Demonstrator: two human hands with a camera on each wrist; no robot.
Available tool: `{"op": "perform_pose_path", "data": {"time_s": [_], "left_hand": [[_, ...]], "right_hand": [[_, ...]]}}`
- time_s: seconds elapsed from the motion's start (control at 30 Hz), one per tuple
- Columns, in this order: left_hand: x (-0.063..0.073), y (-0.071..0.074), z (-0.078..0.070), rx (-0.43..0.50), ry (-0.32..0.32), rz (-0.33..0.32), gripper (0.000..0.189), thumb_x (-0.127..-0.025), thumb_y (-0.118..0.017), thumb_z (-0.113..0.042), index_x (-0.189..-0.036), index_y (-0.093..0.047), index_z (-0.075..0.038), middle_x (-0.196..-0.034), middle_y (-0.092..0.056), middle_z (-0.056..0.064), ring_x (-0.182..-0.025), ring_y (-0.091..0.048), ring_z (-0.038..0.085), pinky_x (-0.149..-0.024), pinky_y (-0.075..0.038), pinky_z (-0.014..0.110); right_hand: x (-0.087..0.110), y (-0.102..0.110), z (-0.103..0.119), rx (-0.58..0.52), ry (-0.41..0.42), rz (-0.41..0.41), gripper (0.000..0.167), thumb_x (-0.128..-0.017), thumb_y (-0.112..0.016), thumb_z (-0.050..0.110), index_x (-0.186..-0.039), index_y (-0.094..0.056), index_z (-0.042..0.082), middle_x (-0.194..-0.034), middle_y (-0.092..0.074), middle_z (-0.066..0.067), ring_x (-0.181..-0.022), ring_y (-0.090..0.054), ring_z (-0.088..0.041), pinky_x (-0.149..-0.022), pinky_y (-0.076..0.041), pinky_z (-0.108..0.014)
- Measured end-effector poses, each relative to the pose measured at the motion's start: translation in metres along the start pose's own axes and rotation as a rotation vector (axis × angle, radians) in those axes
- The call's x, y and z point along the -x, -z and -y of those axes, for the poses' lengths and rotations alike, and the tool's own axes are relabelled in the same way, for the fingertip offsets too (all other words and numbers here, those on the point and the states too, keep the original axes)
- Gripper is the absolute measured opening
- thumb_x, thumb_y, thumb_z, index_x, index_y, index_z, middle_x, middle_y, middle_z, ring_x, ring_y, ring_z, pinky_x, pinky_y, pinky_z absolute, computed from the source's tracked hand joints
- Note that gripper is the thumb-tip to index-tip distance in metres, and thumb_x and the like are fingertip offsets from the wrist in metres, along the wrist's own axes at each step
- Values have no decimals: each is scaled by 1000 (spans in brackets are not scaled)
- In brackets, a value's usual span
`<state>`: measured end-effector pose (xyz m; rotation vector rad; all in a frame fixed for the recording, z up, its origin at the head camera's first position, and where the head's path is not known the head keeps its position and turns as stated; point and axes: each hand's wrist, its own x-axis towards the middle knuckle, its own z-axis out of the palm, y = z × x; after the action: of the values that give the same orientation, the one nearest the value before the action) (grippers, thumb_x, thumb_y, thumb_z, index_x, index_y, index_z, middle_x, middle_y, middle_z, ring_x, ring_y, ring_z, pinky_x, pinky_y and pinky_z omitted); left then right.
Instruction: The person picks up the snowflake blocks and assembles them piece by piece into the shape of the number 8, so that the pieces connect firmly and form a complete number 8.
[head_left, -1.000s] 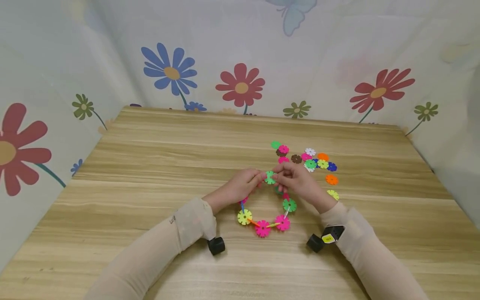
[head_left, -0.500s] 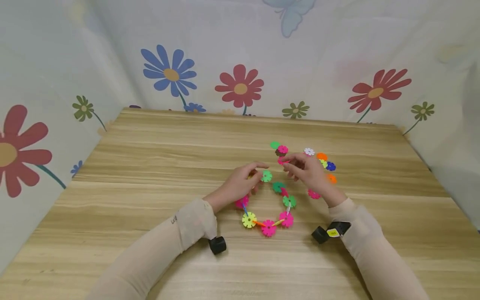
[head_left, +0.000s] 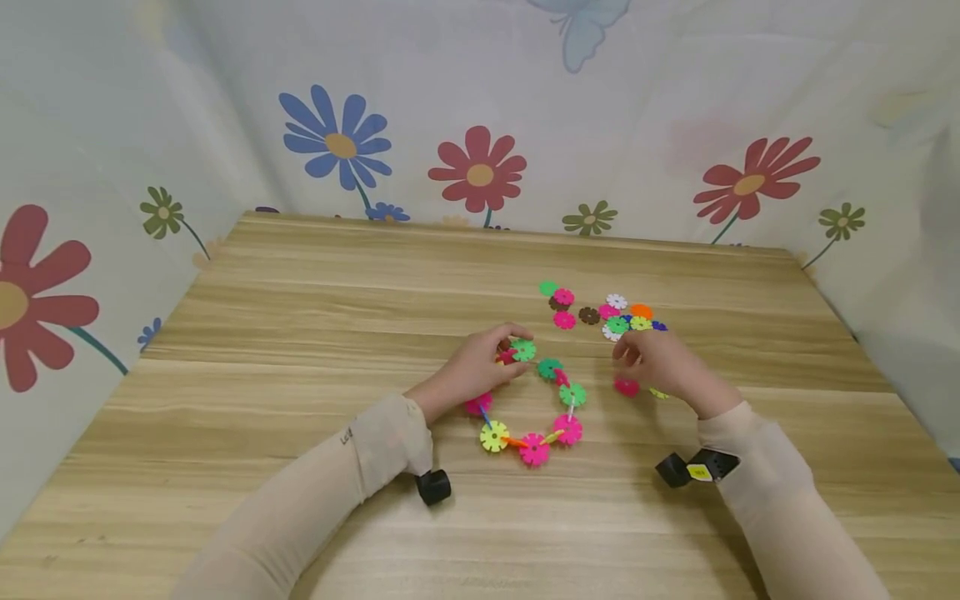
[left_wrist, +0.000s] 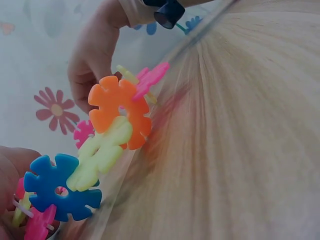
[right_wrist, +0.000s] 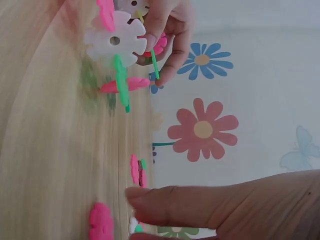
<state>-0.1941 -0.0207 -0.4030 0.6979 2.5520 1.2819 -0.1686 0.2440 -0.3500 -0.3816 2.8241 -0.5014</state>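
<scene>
A ring-like chain of slotted plastic snowflake discs point(head_left: 534, 449) stands on the table, with a gap at its far side. My left hand point(head_left: 478, 364) holds the chain at its far left, by a light green disc point(head_left: 522, 350). Across the gap is the chain's other end, a darker green disc point(head_left: 550, 368). Blue point(left_wrist: 50, 187) and orange discs point(left_wrist: 112, 100) of the chain show close up in the left wrist view. My right hand point(head_left: 667, 367) hovers, fingers bent and apart, by a loose pink disc point(head_left: 626, 387); the right wrist view shows nothing between its fingers.
Loose discs lie beyond the hands: a small group with a pink disc point(head_left: 564, 320), a brown disc point(head_left: 588, 316), and a mixed pile with an orange disc point(head_left: 641, 311). A flower-printed curtain point(head_left: 637, 125) stands behind the wooden table point(head_left: 337, 283).
My right hand has let go of the light green disc and moved right, to the loose discs. The left hand stays at the chain, which has shifted slightly.
</scene>
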Motion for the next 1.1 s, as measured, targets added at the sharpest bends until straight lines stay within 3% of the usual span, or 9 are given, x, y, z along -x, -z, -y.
{"op": "perform_pose_path", "data": {"time_s": [0.1,0.2,0.5,0.67,0.77,1.1], "left_hand": [[0,0,-1,-21,5,-3,39,-89,-69,-18,-127,-59,-16,-103,-62,8,-91,-54,19,-77,-47,29],[1,1,-3,-42,11,-3,39,-89,-69,-17,-126,-60,-14,-103,-63,7,-92,-55,19,-80,-48,30],[1,1,-7,-61,29,6,38,-90,-68,-17,-126,-60,-13,-108,-64,8,-98,-57,19,-85,-49,32],[0,1,-6,-54,34,2,38,-90,-68,-17,-126,-60,-14,-106,-63,8,-94,-56,19,-81,-48,31],[0,1,-5,-50,41,-1,38,-90,-68,-18,-127,-59,-15,-104,-62,7,-90,-54,18,-78,-47,30],[3,2,-6,-37,55,-20,37,-90,-68,-19,-125,-59,-14,-100,-61,8,-77,-53,15,-70,-45,25]], "right_hand": [[3,-1,-1,5,-58,59,25,-82,-75,13,-99,-61,-1,-90,-65,-14,-79,-58,-22,-69,-50,-34],[6,-4,-2,-7,-88,68,27,-80,-76,12,-96,-59,0,-87,-62,-12,-77,-54,-22,-67,-46,-32],[7,-8,-10,-31,-29,12,26,-79,-77,9,-89,-55,1,-79,-59,-9,-73,-50,-19,-63,-42,-28],[7,-2,-11,-79,28,8,12,-84,-68,1,-88,-57,0,-72,-57,-7,-64,-51,-16,-59,-43,-27],[7,2,-8,-82,59,-32,4,-87,-62,-2,-91,-61,-2,-68,-58,-6,-59,-52,-14,-57,-44,-27],[-1,6,23,-127,94,-234,6,-91,-61,4,-95,-59,0,-77,-66,-11,-65,-61,-15,-60,-52,-28]]}}
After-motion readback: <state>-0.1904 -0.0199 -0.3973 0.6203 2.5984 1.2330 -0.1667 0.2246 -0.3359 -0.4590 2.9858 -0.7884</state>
